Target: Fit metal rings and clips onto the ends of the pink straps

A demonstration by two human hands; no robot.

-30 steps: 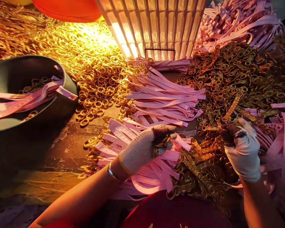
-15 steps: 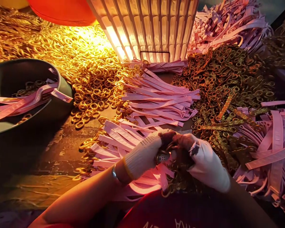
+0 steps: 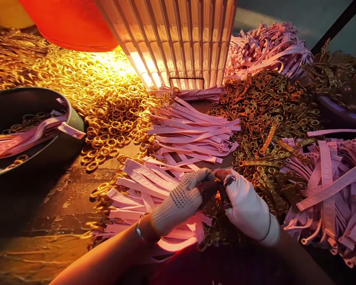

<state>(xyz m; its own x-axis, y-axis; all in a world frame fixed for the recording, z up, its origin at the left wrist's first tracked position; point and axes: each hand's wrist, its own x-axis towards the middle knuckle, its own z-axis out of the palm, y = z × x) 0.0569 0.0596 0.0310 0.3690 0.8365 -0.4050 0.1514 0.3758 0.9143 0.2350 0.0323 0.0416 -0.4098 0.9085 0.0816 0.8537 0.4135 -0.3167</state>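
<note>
My left hand, in a white glove with grey dots and dark fingertips, is closed with its fingers pinched. My right hand, gloved in white with dark fingers showing, is closed too and meets the left at the fingertips. A small yellowish glint shows between them, but what they grip is mostly hidden. Below and left of the hands lie pink straps with gold rings at their left ends. Dark brassy links lie under the right hand.
Loose gold rings heap at the left behind a dark bucket holding pink straps. A ribbed translucent panel stands at the back. Brassy links and more pink straps pile up on the right. An orange-red rounded object hangs top left.
Both hands stay together, but the left has turned to show more of its dotted side. A metal piece seen by the left fingers before is now hidden. The view has shifted slightly.
</note>
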